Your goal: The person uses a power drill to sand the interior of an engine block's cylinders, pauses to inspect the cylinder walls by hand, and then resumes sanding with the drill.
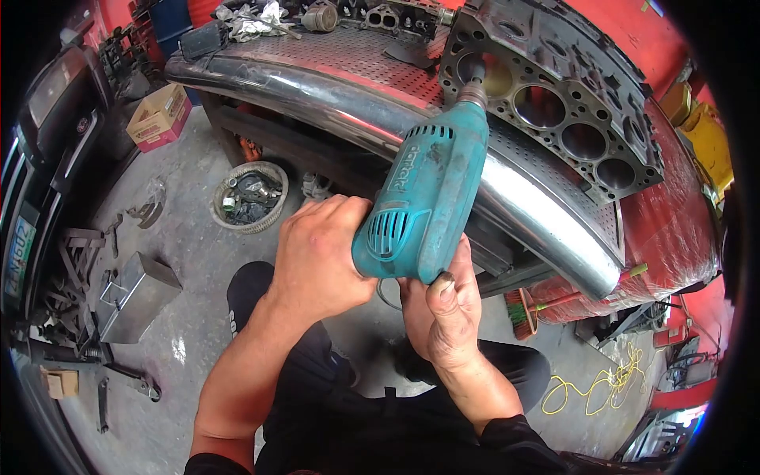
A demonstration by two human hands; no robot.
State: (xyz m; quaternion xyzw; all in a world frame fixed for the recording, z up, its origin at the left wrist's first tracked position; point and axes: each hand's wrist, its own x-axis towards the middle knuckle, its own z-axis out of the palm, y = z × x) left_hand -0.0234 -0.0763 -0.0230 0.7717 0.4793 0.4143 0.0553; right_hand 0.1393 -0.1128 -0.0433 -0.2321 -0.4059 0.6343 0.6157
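Observation:
A teal power drill points away from me, up and to the right. My left hand is wrapped round the drill's rear left side, with the fingers partly hidden behind it. Beneath the rear end, my right hand grips the drill with its thumb near the casing's back edge. The chuck and the tool in it reach to the first cylinder bore of a metal engine block. Several round bores show on the block's face. It rests on a perforated bench top.
A rounded chrome bar edges the bench. On the floor are a basket of parts, a cardboard box, a metal box, a broom and a yellow cord. A vehicle stands at left.

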